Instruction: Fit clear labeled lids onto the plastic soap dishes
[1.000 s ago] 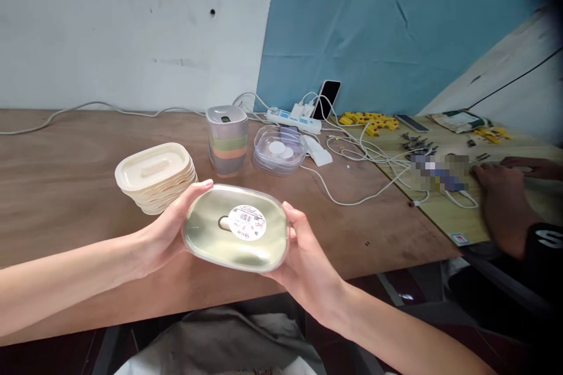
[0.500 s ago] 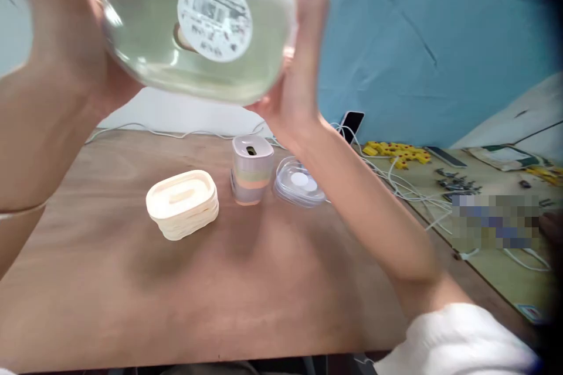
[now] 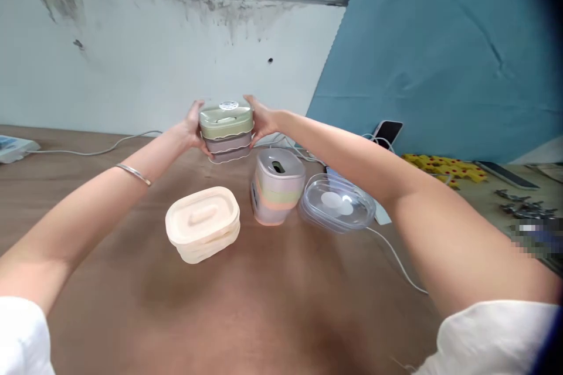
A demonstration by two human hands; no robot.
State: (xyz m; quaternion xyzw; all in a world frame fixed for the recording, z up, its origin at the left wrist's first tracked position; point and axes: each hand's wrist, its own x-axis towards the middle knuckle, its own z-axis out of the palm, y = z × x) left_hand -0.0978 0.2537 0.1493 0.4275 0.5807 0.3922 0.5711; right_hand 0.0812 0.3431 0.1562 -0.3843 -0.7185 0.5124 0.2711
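Fingers of left hand (image 3: 192,128) and right hand (image 3: 263,120) spread around opposite sides of green rounded box with clear lid (image 3: 226,123), holding it. Box sits atop purple-grey layers (image 3: 229,144), far side of brown worktop (image 3: 246,304), near white wall (image 3: 197,53); cannot tell whether stack touches worktop. Nearer: stacked cream rounded-rectangular pieces (image 3: 203,220), left; pastel-banded stacked containers (image 3: 280,187), centre; clear rounded lids (image 3: 338,218), right.
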